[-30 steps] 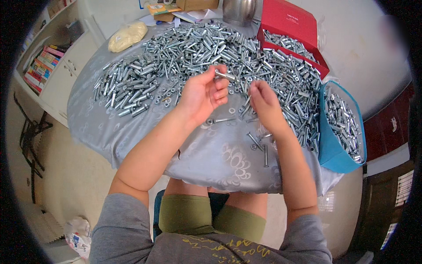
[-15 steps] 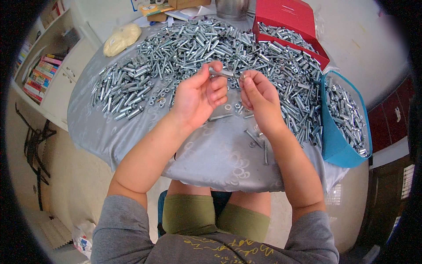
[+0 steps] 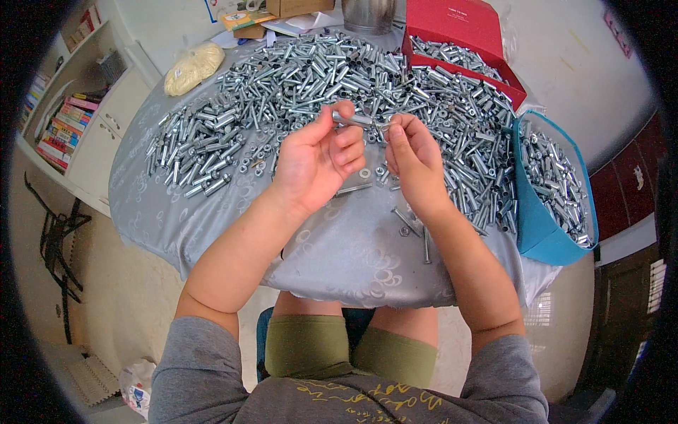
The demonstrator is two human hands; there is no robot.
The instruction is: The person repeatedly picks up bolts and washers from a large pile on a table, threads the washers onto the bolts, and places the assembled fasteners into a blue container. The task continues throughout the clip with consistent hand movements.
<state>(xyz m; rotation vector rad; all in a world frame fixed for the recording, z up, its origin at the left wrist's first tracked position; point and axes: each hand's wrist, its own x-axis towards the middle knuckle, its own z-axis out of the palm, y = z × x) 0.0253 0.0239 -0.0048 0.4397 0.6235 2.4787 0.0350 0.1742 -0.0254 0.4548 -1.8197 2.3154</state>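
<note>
Between thumb and fingers, my left hand (image 3: 314, 159) grips a shiny metal sleeve (image 3: 359, 121), which points toward my right hand. The thumb and fingertips of my right hand (image 3: 418, 162) are pinched at the sleeve's right end, around a small metal piece too small to make out. Both hands hover above the near edge of a big heap of metal sleeves, bolts and nuts (image 3: 311, 74). Below them on the cloth lie a flat washer (image 3: 365, 173) and a bolt (image 3: 353, 189). Another loose bolt (image 3: 426, 249) sits nearer me, with a nut (image 3: 404, 231) beside it.
A grey patterned cloth (image 3: 332, 265) covers the round table. At the right stands a blue fabric bin (image 3: 554, 244) full of metal parts; behind it is an open red box (image 3: 455, 25) with more. A bag of pale material (image 3: 194, 68) and a metal bucket (image 3: 369, 15) stand farther back.
My right fingers have shifted slightly at the sleeve's end, where a thin metal bit now shows. The left hand keeps its hold; the whole view has tilted a little.
</note>
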